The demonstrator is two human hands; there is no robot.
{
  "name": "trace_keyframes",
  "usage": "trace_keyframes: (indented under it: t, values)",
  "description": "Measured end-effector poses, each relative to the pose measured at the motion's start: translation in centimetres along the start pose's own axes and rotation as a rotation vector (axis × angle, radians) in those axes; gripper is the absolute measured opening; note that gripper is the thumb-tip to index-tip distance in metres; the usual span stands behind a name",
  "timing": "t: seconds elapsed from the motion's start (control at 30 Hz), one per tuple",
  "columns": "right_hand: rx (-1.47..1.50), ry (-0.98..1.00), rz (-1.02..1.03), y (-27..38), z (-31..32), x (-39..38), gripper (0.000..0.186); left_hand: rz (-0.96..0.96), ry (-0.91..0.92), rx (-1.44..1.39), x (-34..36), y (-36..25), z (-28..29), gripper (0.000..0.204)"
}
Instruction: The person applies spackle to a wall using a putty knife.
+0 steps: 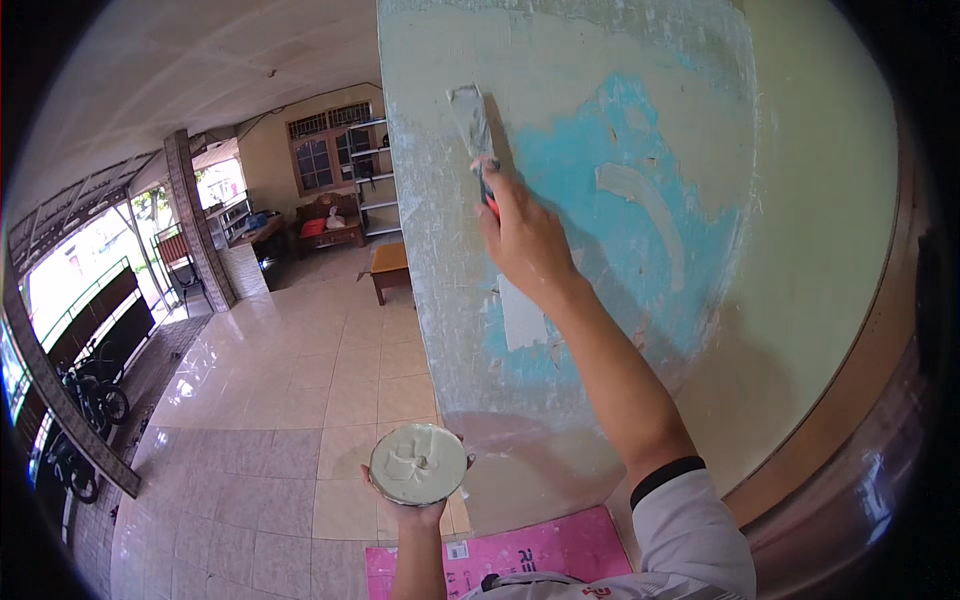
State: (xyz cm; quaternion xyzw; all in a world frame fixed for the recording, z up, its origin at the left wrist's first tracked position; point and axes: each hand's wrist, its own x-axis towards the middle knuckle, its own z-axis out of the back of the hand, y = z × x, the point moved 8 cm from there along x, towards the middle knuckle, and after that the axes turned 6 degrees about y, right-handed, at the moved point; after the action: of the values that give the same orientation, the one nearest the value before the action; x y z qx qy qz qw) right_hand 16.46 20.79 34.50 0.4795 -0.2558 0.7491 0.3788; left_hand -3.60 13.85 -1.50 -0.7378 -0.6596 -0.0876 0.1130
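Observation:
My right hand (525, 235) is closed round the red and black handle of a putty knife (470, 120), its blade smeared with pale filler and laid against the upper left of the wall (560, 60). Blue paint (570, 150) shows on the wall in a patch to the right of that hand, with a curved stroke of filler (650, 205) across it and a pale block of filler (522, 315) lower down. Low in front of me, my left hand (420, 512) holds a round bowl (377, 485) from beneath, fingers wrapped up its sides. Pale putty (415, 460) fills the bowl.
A pink sheet (540, 548) lies on the floor at the wall's foot. The wall's vertical edge runs down left of the knife. Beyond it stretches a tiled floor (270, 370) with a wooden stool (390, 270), a bench (330, 225), shelves and a pillar (197, 220). Motorcycles (95, 400) stand far left.

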Motion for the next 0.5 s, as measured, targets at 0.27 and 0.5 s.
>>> trace_keyframes:
  t: [0.27,0.5]
  values:
    - [0.007,0.147,-0.112,-0.9,-2.5,-6.0,0.055,0.020,0.015,-0.011,-0.4,0.3,-1.0,0.096]
    - [0.924,0.256,-0.437,0.2,-0.5,-16.8,0.050,0.070,-0.021,0.024,-0.8,0.9,-2.3,0.092]
